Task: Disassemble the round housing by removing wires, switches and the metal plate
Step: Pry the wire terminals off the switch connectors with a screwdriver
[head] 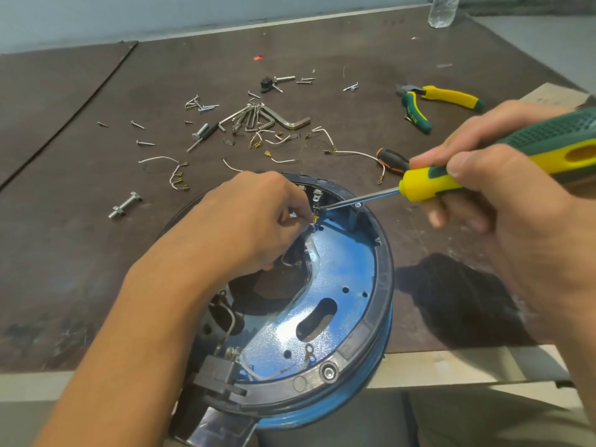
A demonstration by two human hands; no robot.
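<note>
Several wires [354,153] lie removed on the desk [96,253]; in the round housing [382,285] at its near edge, left fingers [290,211] pinch another wire [313,219], right fingers [432,156] grip a screwdriver [429,185]; metal plate [342,262] remains.

Green-yellow pliers [451,97], hex keys [254,117], plastic bottle [443,11], loose bolt [124,206]
</note>
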